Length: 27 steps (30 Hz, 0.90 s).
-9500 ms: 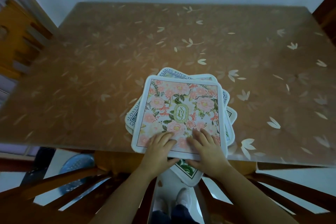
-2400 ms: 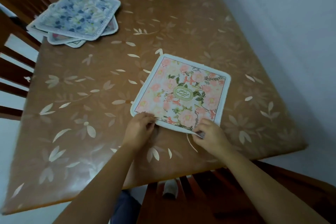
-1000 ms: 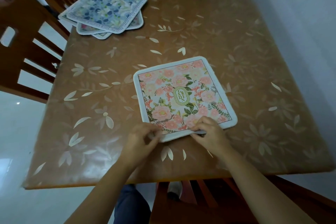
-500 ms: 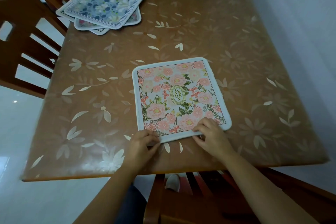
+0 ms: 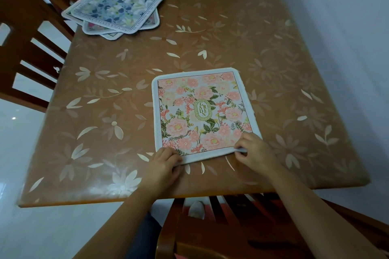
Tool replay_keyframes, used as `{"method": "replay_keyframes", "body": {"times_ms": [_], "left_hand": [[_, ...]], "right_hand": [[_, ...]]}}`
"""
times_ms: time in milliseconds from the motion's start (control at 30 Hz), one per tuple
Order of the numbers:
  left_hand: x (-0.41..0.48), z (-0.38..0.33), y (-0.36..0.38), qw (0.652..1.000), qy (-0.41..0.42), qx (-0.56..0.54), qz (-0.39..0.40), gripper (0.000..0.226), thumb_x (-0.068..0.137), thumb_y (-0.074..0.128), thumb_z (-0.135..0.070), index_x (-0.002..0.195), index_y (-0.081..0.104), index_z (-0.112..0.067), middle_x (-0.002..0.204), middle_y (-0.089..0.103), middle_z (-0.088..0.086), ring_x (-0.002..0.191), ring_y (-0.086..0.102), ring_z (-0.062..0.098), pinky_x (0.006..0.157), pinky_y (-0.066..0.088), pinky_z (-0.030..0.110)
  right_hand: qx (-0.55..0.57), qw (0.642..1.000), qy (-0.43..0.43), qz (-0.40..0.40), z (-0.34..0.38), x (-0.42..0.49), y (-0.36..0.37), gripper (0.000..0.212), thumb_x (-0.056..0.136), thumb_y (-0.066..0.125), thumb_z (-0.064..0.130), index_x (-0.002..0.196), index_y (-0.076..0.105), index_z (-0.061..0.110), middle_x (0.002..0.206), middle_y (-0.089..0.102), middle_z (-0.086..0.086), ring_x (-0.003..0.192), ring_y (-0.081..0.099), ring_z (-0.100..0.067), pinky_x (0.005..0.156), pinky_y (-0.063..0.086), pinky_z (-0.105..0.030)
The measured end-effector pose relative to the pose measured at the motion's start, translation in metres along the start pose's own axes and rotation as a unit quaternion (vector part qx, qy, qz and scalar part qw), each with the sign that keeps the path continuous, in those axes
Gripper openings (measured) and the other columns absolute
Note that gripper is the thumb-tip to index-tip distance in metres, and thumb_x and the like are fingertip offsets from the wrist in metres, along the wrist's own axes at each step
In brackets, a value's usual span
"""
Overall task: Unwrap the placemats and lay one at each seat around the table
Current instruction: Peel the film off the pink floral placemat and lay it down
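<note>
A pink floral placemat [image 5: 202,109] with a white border lies flat on the brown flower-patterned table [image 5: 109,124], near the table's short front edge. My left hand [image 5: 163,164] pinches its near left corner. My right hand [image 5: 255,150] pinches its near right corner, which is lifted slightly. A loose stack of other placemats [image 5: 117,6], the top one blue and white floral, sits at the far left edge of the table.
A wooden chair [image 5: 27,48] stands at the table's left side by the stack. Another wooden chair [image 5: 231,229] is tucked under the front edge below my arms. A pale wall [image 5: 347,38] runs along the table's right side.
Both hands have turned and squared the pink placemat to the front edge since a second ago. Earlier it was lifted off the stack and carried to this end of the table.
</note>
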<state>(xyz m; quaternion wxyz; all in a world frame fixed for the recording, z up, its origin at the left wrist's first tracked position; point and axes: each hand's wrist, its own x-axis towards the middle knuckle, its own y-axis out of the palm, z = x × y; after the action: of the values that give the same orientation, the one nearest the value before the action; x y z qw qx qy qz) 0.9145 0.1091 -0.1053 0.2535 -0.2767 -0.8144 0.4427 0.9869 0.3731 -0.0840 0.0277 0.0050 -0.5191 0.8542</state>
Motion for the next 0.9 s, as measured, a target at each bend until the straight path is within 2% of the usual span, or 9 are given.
{"method": "replay_keyframes", "body": {"times_ms": [67, 200, 300, 400, 467, 567, 733, 900], "left_hand": [[0.0, 0.0, 0.0, 0.999, 0.032, 0.016, 0.014, 0.016, 0.062, 0.077, -0.001, 0.074, 0.066, -0.002, 0.078, 0.066, 0.016, 0.08, 0.044, 0.02, 0.062, 0.052, 0.035], [0.001, -0.001, 0.004, 0.998, 0.054, 0.014, 0.04, 0.019, 0.063, 0.08, -0.005, 0.075, 0.065, -0.003, 0.083, 0.066, 0.015, 0.078, 0.058, 0.03, 0.063, 0.054, 0.038], [0.0, -0.002, 0.008, 0.998, 0.05, 0.014, 0.043, 0.02, 0.065, 0.079, -0.011, 0.077, 0.065, -0.005, 0.086, 0.065, 0.014, 0.085, 0.052, 0.026, 0.068, 0.053, 0.039], [-0.002, 0.0, 0.011, 0.999, 0.039, 0.015, 0.027, 0.018, 0.071, 0.073, -0.02, 0.079, 0.065, -0.006, 0.09, 0.064, 0.014, 0.089, 0.053, 0.029, 0.076, 0.051, 0.041], [-0.003, 0.002, 0.011, 0.999, 0.027, 0.01, 0.016, 0.021, 0.073, 0.069, -0.024, 0.08, 0.066, -0.005, 0.092, 0.064, 0.015, 0.093, 0.046, 0.024, 0.078, 0.048, 0.042], [-0.003, 0.003, 0.011, 1.0, 0.016, 0.0, 0.018, 0.023, 0.065, 0.081, -0.014, 0.08, 0.066, -0.004, 0.091, 0.063, 0.017, 0.092, 0.043, 0.023, 0.078, 0.049, 0.043], [-0.002, 0.002, 0.009, 0.999, 0.017, -0.002, 0.03, 0.025, 0.061, 0.083, -0.009, 0.08, 0.067, -0.003, 0.09, 0.063, 0.018, 0.086, 0.058, 0.037, 0.073, 0.052, 0.047], [-0.003, 0.001, 0.011, 0.999, 0.012, -0.026, 0.02, 0.025, 0.063, 0.082, -0.008, 0.083, 0.067, -0.002, 0.091, 0.063, 0.018, 0.092, 0.043, 0.022, 0.073, 0.052, 0.044]], "right_hand": [[-0.005, 1.0, -0.01, 0.017, -0.002, -0.008, -0.001, 0.014, 0.062, 0.073, -0.006, 0.068, 0.062, 0.0, 0.071, 0.061, -0.015, 0.071, 0.06, -0.032, 0.057, 0.048, -0.031], [-0.008, 1.0, -0.004, 0.023, -0.012, -0.028, -0.004, 0.017, 0.061, 0.075, -0.006, 0.068, 0.062, 0.001, 0.072, 0.061, -0.015, 0.071, 0.06, -0.033, 0.057, 0.05, -0.034], [-0.005, 1.0, 0.005, 0.03, -0.017, -0.033, -0.004, 0.016, 0.063, 0.077, -0.003, 0.07, 0.063, 0.002, 0.075, 0.06, -0.015, 0.074, 0.059, -0.034, 0.058, 0.053, -0.04], [-0.029, 0.998, 0.017, 0.054, -0.021, -0.035, -0.003, 0.02, 0.066, 0.078, 0.01, 0.081, 0.066, 0.007, 0.089, 0.058, -0.013, 0.087, 0.055, -0.031, 0.072, 0.048, -0.037], [-0.042, 0.997, 0.037, 0.059, -0.026, -0.038, -0.002, 0.029, 0.067, 0.078, 0.019, 0.092, 0.066, 0.011, 0.101, 0.056, -0.013, 0.099, 0.051, -0.029, 0.081, 0.039, -0.032], [-0.045, 0.995, 0.06, 0.063, -0.029, -0.04, -0.002, 0.037, 0.069, 0.077, 0.023, 0.103, 0.065, 0.014, 0.112, 0.053, -0.013, 0.108, 0.046, -0.028, 0.085, 0.032, -0.028], [-0.025, 0.995, 0.079, 0.061, -0.027, -0.038, -0.003, 0.035, 0.072, 0.075, 0.023, 0.104, 0.064, 0.016, 0.115, 0.052, -0.011, 0.112, 0.043, -0.026, 0.089, 0.031, -0.028], [-0.028, 0.993, 0.098, 0.061, -0.029, -0.039, -0.005, 0.036, 0.071, 0.076, 0.026, 0.104, 0.065, 0.02, 0.117, 0.053, -0.008, 0.113, 0.044, -0.025, 0.094, 0.036, -0.038]]}}
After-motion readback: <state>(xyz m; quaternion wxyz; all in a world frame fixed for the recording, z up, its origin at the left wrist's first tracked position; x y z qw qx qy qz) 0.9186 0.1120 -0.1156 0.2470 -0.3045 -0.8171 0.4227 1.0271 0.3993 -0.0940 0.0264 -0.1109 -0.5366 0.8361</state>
